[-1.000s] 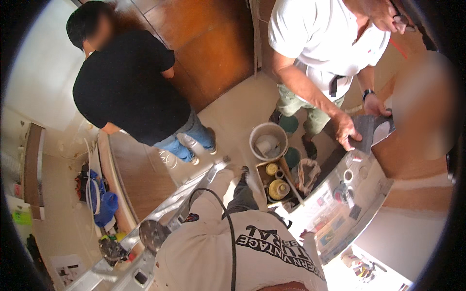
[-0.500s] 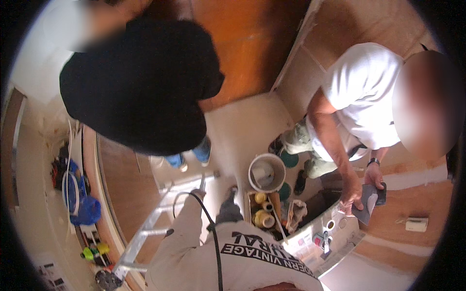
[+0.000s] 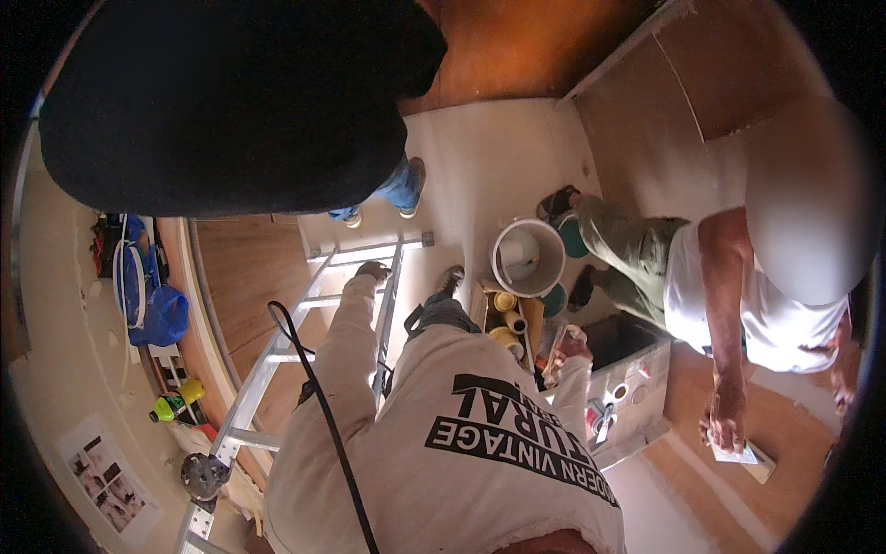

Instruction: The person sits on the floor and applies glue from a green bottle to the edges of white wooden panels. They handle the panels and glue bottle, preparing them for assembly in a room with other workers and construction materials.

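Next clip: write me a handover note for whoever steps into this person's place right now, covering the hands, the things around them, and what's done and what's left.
Left hand: not in view.
Right hand: reached down at the end of the pale sleeve, right by the crate of yellow tubes. Whether it grips anything cannot be told.
Stance: both feet on the aluminium ladder, with a black cable trailing across the leg.
Nearby: the white bucket is on the floor beyond the crate, and the white box is to the right.
A co-worker's hand presses a small white plate.
Done: nothing visibly picked up.
Left: whatever the right hand is reaching for at the crate.
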The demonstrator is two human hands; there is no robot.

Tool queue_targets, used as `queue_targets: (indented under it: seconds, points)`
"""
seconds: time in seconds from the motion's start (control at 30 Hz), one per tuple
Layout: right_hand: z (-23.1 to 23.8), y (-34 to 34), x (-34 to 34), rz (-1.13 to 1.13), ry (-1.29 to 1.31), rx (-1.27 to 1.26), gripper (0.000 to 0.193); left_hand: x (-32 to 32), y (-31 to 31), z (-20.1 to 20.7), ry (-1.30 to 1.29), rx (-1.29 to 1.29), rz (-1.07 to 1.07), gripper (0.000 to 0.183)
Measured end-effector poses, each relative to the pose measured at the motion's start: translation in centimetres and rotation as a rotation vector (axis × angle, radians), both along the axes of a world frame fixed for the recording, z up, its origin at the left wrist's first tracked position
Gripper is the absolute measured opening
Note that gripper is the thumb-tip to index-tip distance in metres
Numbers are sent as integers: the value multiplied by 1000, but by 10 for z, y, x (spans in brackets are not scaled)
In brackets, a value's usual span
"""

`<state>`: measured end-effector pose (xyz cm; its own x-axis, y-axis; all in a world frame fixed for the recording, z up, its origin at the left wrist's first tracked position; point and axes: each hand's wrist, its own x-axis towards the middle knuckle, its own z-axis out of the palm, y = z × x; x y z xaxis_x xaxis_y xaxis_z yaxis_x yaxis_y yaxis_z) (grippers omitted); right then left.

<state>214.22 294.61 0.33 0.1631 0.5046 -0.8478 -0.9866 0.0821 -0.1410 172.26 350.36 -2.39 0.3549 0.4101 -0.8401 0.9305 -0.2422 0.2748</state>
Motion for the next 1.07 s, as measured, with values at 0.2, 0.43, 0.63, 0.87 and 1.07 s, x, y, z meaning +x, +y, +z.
queue_targets:
  seconds: [0.2,0.43,0.63,0.87,1.07]
  points:
    - [13,79,-76,-13,278,-11,55,-8,23,-5,103,116,44,51]
    - [-2,55,-109,-45,113,-226,48,21,10,-10,63,84,-337,43]
    - [-14,54,-126,-95,67,-247,41,119,7,76,-153,278,-570,31]
    - [-18,53,-132,-114,33,-280,35,167,55,129,-707,681,369,65]
    - [-21,94,-107,-69,-13,-258,29,216,135,185,-614,884,280,65]
